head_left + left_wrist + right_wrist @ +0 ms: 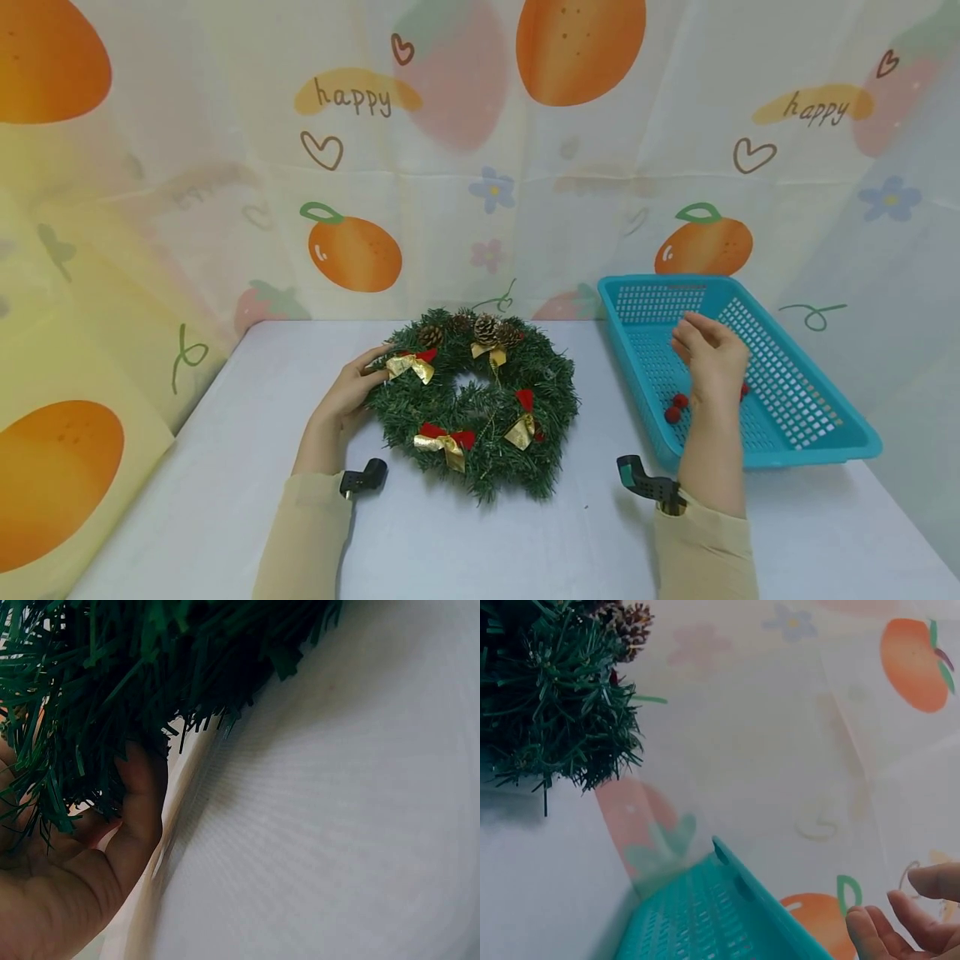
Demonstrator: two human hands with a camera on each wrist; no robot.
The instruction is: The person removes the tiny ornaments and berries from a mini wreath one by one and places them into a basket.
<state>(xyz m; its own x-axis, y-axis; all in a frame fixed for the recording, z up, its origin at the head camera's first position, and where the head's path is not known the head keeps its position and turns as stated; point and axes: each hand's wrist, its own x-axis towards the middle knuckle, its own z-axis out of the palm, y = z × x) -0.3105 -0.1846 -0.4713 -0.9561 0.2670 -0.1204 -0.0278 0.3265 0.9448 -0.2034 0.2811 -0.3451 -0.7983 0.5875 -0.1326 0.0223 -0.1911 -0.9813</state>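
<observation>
Centrally, a round green artificial-pine wreath [457, 408] with gold-and-red bows [444, 446] on a white bench [480, 550], person's left grip [351, 390] curled round its left edge, right grip [716, 358] loosely bent, fingertips parted, above a turquoise perforated plastic basket [780, 367], small red balls [672, 414] inside

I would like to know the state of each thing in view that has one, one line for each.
Christmas wreath: lying on the white table, gripped at one edge.
Left hand: fingers curled round the wreath's edge.
Turquoise plastic basket: upright, open-topped, holding red balls.
Red balls: loose on the basket's floor.
Right hand: raised over the basket, nothing visible held.
Pinecones: attached to the wreath.
Bows: tied, attached to the wreath.
</observation>
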